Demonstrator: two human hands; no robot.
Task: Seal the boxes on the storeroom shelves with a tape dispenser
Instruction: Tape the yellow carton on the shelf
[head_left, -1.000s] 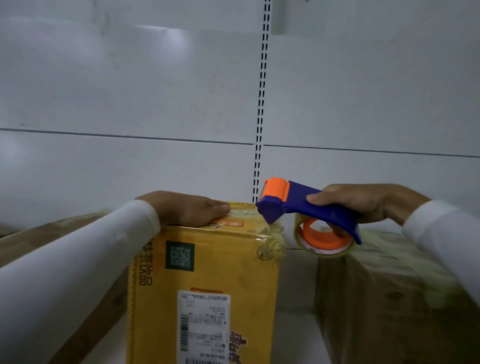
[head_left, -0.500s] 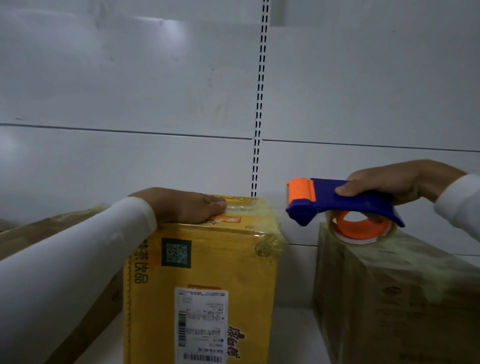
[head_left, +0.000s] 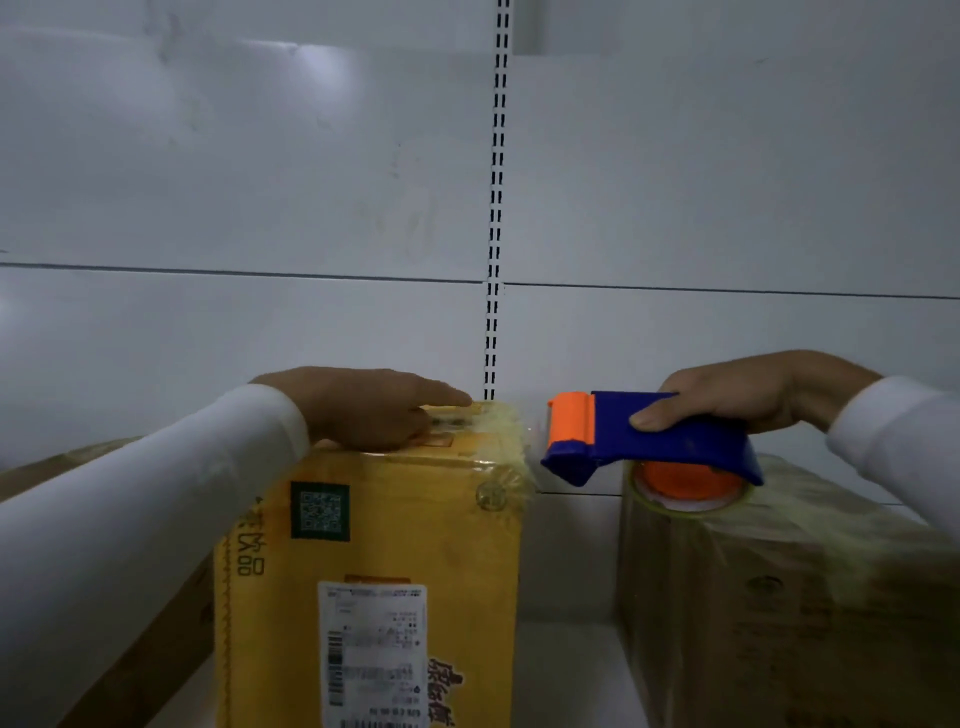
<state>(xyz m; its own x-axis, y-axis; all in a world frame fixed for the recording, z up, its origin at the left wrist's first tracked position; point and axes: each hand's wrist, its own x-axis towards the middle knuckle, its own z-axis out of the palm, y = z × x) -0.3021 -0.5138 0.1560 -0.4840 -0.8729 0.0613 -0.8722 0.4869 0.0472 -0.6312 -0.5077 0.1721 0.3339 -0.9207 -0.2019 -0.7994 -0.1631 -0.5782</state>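
A yellow cardboard box with a white shipping label stands on the shelf at centre, its top edges covered in clear tape. My left hand lies flat on its top, fingers pointing right. My right hand grips a blue and orange tape dispenser holding an orange-cored roll of clear tape. The dispenser hovers just right of the yellow box's top right corner, above the near corner of a brown taped box.
Another brown box leans at the left, mostly behind my left sleeve. The white shelf back panel with a slotted upright rises behind. A gap of white shelf floor separates the yellow and brown boxes.
My right hand lifted the dispenser off the yellow box's right corner, swung it right and up, and now holds it level near that corner. My left hand stayed on the box top.
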